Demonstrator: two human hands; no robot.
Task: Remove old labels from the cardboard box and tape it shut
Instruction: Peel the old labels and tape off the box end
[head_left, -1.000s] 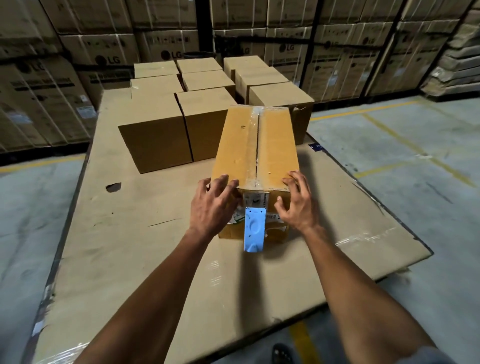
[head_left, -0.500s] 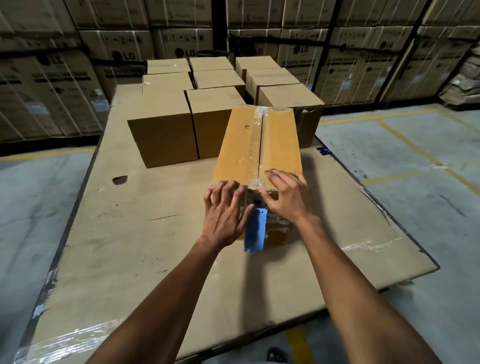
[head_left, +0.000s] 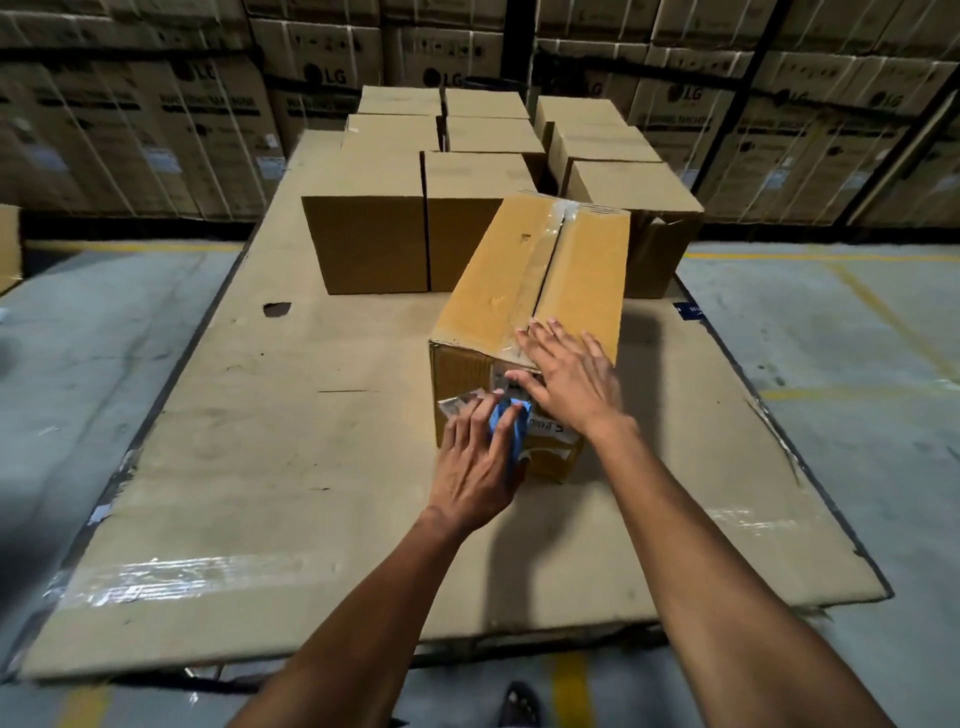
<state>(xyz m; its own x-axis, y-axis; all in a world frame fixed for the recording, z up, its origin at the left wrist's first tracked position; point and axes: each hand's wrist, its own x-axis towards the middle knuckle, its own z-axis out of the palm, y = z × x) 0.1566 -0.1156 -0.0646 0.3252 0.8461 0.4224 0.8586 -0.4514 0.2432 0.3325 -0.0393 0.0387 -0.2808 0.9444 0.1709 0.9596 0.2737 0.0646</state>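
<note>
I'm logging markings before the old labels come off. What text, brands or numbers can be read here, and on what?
"LG": printed on the large stacked brown cartons along the back wall, several times.
Smaller print lines on those cartons: too blurred to read.
White paper label on the near end of the tan cardboard box: dark print, partly covered by the right hand, not legible.
Blue label gripped by the left hand: no readable text.

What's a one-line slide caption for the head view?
Left hand grips blue label on taped cardboard box; right hand braces the top edge.
</note>
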